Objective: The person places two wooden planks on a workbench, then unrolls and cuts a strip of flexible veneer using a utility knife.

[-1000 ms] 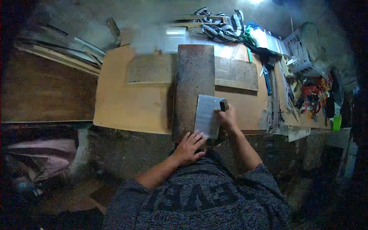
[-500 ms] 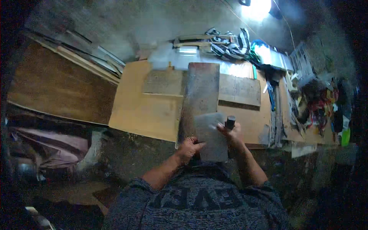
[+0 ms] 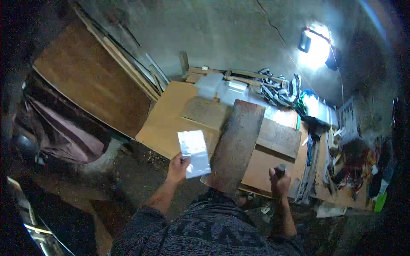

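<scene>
My left hand (image 3: 176, 170) pinches the lower edge of a shiny, pale, flat rectangular plastic sheet (image 3: 194, 151) between thumb and fingers, holding it up left of the long dark board (image 3: 240, 143). Bright light glints off its upper half. My right hand (image 3: 280, 184) is closed round a dark tool handle (image 3: 280, 170), over the front right of the bench. The handle's blunt end points up past my fingers; whatever is below it is hidden, so I cannot tell the kind of tool. The long board lies lengthwise, reaching from my body toward the far side.
A tan sheet (image 3: 164, 115) covers the bench. Crossing under the long board, a grey-brown plank shows at left (image 3: 205, 112) and right (image 3: 279, 137). Behind are striped straps (image 3: 273, 91) and a bright lamp (image 3: 315, 49). A large brown panel (image 3: 94, 77) leans left; clutter (image 3: 358, 158) fills the right.
My left hand has lifted the plastic sheet off the long board and carried it left. My right hand, still round the handle, has moved right. The view has shifted and tilted.
</scene>
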Demonstrator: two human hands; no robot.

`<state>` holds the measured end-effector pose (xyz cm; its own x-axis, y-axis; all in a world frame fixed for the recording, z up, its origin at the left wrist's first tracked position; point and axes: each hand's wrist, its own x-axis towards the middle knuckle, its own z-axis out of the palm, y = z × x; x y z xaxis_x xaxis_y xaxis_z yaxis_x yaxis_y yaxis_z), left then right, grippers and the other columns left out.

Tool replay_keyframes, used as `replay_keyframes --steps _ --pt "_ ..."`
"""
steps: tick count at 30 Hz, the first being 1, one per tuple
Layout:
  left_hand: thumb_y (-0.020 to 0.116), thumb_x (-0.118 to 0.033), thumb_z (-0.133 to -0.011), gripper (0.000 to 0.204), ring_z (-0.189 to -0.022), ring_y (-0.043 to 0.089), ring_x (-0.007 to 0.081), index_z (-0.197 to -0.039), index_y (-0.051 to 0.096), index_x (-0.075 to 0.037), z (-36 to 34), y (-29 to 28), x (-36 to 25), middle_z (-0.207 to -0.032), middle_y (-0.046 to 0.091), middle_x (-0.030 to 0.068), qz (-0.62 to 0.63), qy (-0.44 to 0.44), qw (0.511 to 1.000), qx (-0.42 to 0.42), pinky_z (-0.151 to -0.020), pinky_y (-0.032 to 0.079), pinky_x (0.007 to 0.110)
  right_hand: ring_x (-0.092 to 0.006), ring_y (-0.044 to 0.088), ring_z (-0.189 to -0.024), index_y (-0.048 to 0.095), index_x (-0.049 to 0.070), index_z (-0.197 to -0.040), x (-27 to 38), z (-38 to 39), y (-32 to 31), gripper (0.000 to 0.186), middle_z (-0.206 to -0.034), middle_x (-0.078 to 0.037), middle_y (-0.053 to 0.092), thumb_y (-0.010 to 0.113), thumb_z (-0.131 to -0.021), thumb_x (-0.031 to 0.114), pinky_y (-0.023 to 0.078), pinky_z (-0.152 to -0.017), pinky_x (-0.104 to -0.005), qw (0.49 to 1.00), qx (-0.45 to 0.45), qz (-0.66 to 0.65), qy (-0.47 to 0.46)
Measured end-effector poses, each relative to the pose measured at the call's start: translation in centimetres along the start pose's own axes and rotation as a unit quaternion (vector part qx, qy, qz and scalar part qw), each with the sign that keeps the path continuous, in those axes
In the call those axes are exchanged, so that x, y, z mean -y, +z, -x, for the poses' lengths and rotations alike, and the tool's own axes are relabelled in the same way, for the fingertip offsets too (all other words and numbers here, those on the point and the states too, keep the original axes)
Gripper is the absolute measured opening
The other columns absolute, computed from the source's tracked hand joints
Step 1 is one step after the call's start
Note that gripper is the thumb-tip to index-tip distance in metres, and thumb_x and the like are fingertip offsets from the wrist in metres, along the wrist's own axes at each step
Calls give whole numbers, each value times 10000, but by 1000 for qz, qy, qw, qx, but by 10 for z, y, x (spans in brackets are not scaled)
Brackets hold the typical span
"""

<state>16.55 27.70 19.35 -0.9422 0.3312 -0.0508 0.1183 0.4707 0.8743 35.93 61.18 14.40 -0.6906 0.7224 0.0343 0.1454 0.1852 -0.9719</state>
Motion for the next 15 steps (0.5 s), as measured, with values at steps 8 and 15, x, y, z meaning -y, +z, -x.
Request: replay_keyframes --steps 8,15 --pt "543 -166 -867 380 -811 602 401 -1228 516 -52 -82 -32 45 -957 599 259 -209 106 958 -163 -735 489 447 -207 497 -567 527 46 -790 -20 37 -3 263 -616 -49 518 643 -808 281 409 -542 -330 998 27 49 -5" --pt "599 -348 -826 623 -1055 527 394 -1351 388 -89 -135 -11 65 -1131 554 244 -247 139 958 -38 -918 432 465 -214 518 -560 534 34 -812 39 44 44 325 -621 -88 531 687 -782 319 426 -556 -339 979 7 201 -30"
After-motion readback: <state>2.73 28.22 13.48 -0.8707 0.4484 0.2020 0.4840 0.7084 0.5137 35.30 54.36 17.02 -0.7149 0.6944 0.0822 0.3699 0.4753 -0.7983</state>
